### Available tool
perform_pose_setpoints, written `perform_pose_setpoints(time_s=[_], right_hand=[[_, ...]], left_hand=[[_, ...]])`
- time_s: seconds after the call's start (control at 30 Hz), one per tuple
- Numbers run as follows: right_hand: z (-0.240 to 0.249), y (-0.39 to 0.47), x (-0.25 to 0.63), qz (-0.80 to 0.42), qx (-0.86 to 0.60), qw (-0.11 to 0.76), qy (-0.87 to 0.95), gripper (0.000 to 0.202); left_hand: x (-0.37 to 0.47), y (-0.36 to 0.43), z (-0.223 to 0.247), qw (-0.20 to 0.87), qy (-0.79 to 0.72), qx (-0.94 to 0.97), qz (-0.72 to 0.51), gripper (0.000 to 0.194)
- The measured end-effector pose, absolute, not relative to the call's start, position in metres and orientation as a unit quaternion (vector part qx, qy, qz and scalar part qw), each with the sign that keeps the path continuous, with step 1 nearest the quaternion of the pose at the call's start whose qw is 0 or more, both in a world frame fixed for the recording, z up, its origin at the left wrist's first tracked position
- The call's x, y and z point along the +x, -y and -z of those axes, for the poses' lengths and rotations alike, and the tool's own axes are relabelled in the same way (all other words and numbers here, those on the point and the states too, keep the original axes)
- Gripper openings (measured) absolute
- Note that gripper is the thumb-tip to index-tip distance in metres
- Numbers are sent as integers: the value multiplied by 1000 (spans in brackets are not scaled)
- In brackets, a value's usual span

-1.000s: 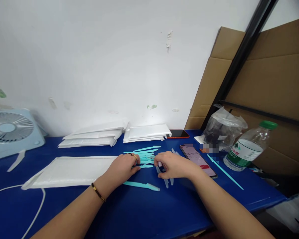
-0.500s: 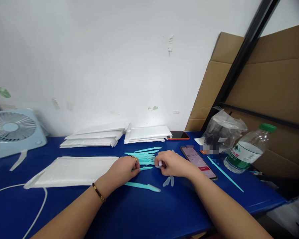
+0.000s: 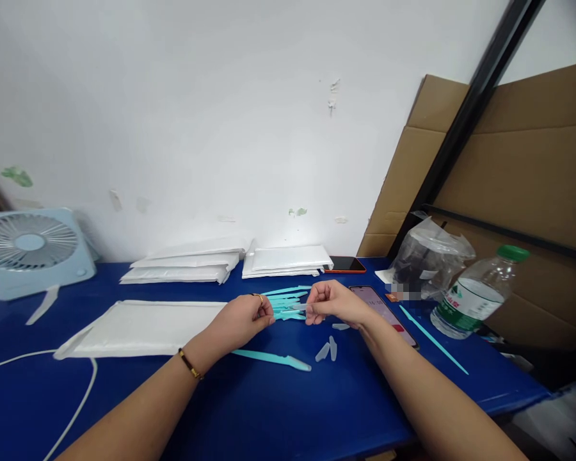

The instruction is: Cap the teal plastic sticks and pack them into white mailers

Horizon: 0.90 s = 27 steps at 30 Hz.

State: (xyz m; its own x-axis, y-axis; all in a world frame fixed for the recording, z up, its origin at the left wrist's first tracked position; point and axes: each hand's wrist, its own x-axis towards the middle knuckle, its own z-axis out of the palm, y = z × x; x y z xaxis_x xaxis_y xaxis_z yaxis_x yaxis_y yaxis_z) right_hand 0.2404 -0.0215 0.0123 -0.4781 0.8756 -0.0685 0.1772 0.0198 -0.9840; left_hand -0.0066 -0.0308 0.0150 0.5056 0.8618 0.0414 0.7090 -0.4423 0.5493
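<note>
My left hand (image 3: 247, 321), closed in a pinch, holds a teal eyebrow razor (image 3: 288, 314) pointing right, partly hidden by the fingers. My right hand (image 3: 335, 303) pinches a small clear blade cover (image 3: 299, 308) at the razor's blade end; I cannot tell whether the two touch. Several teal razors lie in a loose pile behind my hands. Closer to me, one more razor (image 3: 273, 358) lies flat on the blue table (image 3: 269, 416). Loose clear covers (image 3: 322, 352) rest in front of my right hand, with another cover (image 3: 340, 326) beneath its wrist side.
White padded packets (image 3: 182, 266) and more packets (image 3: 288, 258) are stacked by the wall; a large packet (image 3: 148, 326) lies left. A fan (image 3: 33, 250) and white cable (image 3: 84, 400) are at left. Right are phones (image 3: 384, 310), a bottle (image 3: 475, 291), a bagged container (image 3: 427, 256) and a razor (image 3: 434, 339).
My hands have lifted slightly, and the right fingers have turned to show the clear cover. Another loose cover now shows near the right wrist.
</note>
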Motion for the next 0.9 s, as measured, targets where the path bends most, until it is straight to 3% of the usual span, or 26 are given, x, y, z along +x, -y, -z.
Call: perform_pose_setpoints(time_s=[0.4,0.57,0.77,0.9], right_hand=[[-9,25,231,-566,-396,266,672,34],[-25,32,243,-387,-398,166,815,33],[-29,34,252,-278,-367,15,887,25],[-23,31,251,-256,-414,15,873,21]], left_hand=[[-4,35,-15,261,-453,835,-168,19],[-2,41,-14,279,-439,849,-92,20],[-3,33,-9,115,-469,867,-125,16],[-3,27,-4,60,-477,870,-110,14]])
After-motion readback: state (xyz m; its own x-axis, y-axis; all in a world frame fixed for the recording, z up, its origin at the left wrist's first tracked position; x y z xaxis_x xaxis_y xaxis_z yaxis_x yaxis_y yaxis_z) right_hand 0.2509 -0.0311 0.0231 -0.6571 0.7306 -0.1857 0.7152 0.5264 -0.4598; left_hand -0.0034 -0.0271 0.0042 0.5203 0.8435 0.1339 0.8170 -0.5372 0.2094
